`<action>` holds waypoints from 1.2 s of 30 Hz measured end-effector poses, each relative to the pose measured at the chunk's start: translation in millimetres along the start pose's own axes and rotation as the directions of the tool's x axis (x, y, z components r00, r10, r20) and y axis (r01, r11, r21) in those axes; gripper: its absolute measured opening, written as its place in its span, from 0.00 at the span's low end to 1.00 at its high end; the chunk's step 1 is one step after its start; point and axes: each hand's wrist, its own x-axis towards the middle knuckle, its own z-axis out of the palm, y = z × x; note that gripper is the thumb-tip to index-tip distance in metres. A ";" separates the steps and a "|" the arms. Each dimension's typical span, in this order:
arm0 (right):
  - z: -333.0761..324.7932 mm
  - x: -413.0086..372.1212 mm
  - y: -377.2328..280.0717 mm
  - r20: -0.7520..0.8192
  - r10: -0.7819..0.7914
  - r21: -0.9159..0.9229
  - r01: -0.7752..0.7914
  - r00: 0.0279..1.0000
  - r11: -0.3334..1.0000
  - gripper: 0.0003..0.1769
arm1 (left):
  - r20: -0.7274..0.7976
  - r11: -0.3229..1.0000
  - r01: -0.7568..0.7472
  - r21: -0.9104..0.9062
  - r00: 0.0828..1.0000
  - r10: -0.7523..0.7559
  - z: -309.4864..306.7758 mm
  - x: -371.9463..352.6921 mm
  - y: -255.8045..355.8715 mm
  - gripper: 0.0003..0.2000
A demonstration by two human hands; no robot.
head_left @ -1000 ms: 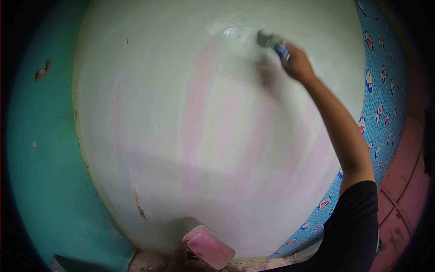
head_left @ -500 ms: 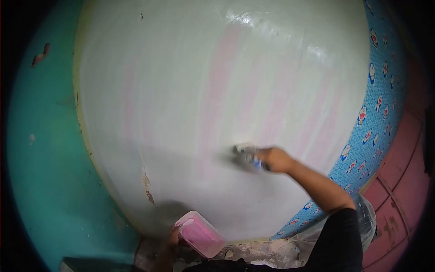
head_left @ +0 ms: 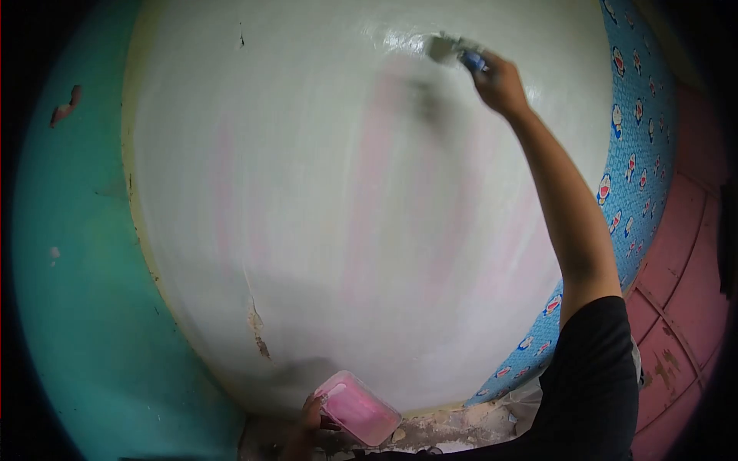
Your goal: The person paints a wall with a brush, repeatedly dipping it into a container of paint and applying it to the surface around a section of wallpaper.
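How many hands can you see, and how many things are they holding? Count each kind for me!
Hands, left hand and right hand: 2
Brush: 1
Tub: 1
Total: 4

Brush (head_left: 443, 50) in right hand (head_left: 501, 86) before upper wall (head_left: 307, 100); tray (head_left: 383, 427) in left hand (head_left: 311, 413) below.

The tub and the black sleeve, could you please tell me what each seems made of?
The tub is probably smooth plastic, given its thin, pale, seemingly translucent rim. The black sleeve looks like matte fabric, showing no shine.
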 end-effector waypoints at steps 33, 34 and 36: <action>-25.7 -20.6 37.7 0.414 0.219 0.337 -0.372 0.884 0.865 0.14 | -0.020 0.999 0.033 0.029 0.999 -0.032 1.3 -7.5 23.9 0.22; -29.7 -6.1 35.4 0.367 0.217 0.325 -0.343 0.904 0.881 0.16 | -0.052 0.999 0.021 0.047 0.998 -0.019 3.2 -8.0 24.6 0.22; -30.5 4.6 24.9 0.178 0.203 0.254 -0.244 0.963 0.936 0.14 | -0.068 0.998 0.015 0.055 0.998 -0.011 0.6 -9.2 20.4 0.22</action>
